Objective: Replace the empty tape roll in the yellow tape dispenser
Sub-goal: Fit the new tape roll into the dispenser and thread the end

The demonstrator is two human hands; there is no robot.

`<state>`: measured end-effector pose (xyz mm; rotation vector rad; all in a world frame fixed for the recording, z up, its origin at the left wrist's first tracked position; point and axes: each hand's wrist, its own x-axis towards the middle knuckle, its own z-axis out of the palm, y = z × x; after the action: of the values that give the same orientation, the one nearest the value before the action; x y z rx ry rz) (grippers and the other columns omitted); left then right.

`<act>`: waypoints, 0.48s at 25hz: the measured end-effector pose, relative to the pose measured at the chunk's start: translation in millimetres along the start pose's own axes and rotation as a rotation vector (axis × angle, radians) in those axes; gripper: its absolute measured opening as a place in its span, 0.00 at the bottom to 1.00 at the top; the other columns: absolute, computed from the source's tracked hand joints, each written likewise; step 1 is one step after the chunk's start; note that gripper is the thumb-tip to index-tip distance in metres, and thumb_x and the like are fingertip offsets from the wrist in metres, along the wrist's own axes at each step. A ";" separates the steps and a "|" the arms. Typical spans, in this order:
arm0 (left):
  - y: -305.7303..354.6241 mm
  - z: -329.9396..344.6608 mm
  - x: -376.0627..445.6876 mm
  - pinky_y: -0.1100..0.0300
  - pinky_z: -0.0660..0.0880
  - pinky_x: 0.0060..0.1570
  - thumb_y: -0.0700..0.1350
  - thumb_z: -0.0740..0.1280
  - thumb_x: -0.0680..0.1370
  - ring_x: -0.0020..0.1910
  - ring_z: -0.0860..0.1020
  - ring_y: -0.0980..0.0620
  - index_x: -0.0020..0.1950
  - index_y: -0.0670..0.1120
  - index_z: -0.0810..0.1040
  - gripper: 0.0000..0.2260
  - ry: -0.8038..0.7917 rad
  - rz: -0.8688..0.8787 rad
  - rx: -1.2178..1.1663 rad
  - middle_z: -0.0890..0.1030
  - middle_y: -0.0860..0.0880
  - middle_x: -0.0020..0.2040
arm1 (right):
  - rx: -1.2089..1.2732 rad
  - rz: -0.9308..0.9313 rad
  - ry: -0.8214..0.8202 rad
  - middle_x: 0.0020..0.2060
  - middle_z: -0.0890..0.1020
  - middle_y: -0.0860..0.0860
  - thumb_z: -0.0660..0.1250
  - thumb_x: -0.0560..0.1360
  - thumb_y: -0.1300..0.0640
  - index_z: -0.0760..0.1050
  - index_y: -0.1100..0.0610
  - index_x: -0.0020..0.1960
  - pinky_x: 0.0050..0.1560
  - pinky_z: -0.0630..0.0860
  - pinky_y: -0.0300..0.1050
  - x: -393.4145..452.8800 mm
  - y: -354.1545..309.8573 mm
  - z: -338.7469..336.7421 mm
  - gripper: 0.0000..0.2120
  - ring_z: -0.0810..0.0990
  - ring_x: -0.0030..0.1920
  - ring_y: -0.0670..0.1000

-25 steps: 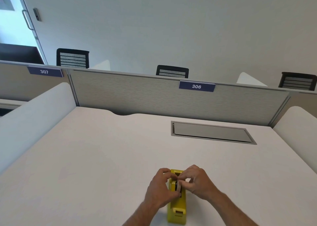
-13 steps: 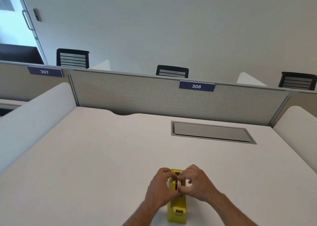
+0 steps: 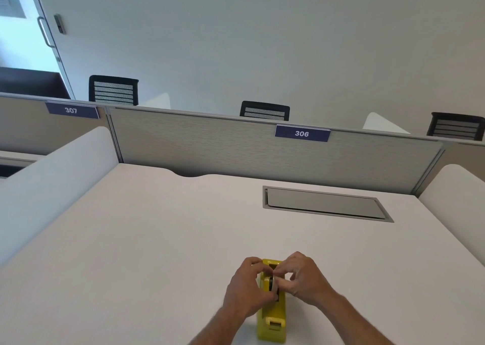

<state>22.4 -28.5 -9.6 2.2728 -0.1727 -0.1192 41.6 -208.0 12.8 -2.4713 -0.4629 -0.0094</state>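
The yellow tape dispenser [image 3: 273, 318] stands on the white desk [image 3: 157, 239] near the front edge, its cutter end toward me. A tape roll [image 3: 273, 283] sits upright in the dispenser's slot, mostly hidden by fingers. My left hand [image 3: 245, 289] wraps the dispenser's left side, thumb and fingers pinching the roll. My right hand [image 3: 304, 279] grips the same roll from the right with thumb and forefinger. Whether this roll is full or empty cannot be made out.
A grey recessed cable hatch [image 3: 325, 204] lies in the desk at the back right. A fabric partition [image 3: 236, 148] labelled 306 closes the far edge. White side dividers [image 3: 52, 182] flank both sides. Black chairs [image 3: 113, 90] stand beyond the partition.
Both hands stay on the roll in the dispenser; the fingers have shifted slightly around it. The dispenser has not moved.
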 end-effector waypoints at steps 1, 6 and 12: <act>0.1 -0.2 -0.1 0.61 0.78 0.57 0.58 0.77 0.64 0.55 0.74 0.59 0.56 0.59 0.79 0.22 0.000 0.000 0.001 0.70 0.62 0.63 | 0.001 0.005 -0.006 0.40 0.85 0.36 0.71 0.66 0.45 0.85 0.42 0.45 0.41 0.80 0.42 -0.4 -0.6 -0.2 0.09 0.75 0.50 0.43; 0.0 -0.9 0.0 0.61 0.77 0.58 0.58 0.78 0.63 0.56 0.74 0.59 0.56 0.59 0.79 0.22 -0.007 0.004 0.009 0.70 0.63 0.62 | -0.019 -0.004 -0.004 0.38 0.85 0.37 0.70 0.69 0.46 0.85 0.43 0.44 0.41 0.80 0.44 1.1 -0.4 -0.3 0.07 0.76 0.49 0.43; 0.1 -0.4 0.7 0.61 0.77 0.59 0.58 0.77 0.65 0.57 0.73 0.59 0.57 0.59 0.79 0.22 -0.003 0.015 0.030 0.70 0.61 0.65 | 0.027 0.039 -0.030 0.41 0.83 0.38 0.71 0.67 0.45 0.84 0.45 0.44 0.42 0.80 0.44 1.5 -1.6 -1.8 0.08 0.75 0.50 0.45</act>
<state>23.1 -28.3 -9.3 2.3013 -0.1943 -0.1131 42.7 -207.4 15.4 -2.4564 -0.4253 0.0497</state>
